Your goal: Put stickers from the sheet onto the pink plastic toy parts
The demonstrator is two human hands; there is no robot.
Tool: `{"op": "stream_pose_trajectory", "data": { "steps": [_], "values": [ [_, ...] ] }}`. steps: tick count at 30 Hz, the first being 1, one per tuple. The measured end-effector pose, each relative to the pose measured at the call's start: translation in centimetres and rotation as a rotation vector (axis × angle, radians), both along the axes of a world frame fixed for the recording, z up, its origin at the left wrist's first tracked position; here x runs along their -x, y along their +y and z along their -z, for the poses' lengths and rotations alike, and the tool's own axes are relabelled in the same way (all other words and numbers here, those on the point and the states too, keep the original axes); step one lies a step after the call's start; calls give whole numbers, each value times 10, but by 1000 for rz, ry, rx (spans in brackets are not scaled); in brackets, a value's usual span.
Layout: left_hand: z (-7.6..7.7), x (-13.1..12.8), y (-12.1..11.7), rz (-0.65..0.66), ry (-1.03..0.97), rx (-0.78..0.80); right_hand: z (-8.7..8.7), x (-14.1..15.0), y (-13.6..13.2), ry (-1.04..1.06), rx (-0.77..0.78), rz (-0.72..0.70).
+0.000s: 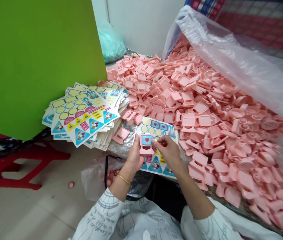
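One moulded pink plastic piece (146, 144) bears a blue heart sticker, closed in the left grip (134, 156) with the right grip (168, 153) pinched on its edge over a multicoloured printed sticker sheet (156, 125); large heap of unlabelled pink pieces (201, 100) remains upper right.

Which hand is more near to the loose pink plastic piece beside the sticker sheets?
Left. The loose pink plastic piece lies just beyond the left hand, not touching it; the right hand is farther away, past the left hand.

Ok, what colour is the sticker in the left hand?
The sticker on the pink piece is blue with a red heart; head view.
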State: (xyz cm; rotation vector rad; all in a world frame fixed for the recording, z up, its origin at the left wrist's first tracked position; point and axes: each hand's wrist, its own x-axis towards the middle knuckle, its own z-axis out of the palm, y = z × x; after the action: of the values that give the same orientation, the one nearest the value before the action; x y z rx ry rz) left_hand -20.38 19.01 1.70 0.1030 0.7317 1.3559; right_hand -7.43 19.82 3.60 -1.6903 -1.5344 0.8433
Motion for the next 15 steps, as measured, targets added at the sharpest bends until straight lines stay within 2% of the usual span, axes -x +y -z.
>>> {"op": "stream_pose_trajectory", "data": {
  "steps": [15],
  "values": [
    [1,-2,-3,23,45,60,7,-2,0,-42,30,0]
  ]
}}
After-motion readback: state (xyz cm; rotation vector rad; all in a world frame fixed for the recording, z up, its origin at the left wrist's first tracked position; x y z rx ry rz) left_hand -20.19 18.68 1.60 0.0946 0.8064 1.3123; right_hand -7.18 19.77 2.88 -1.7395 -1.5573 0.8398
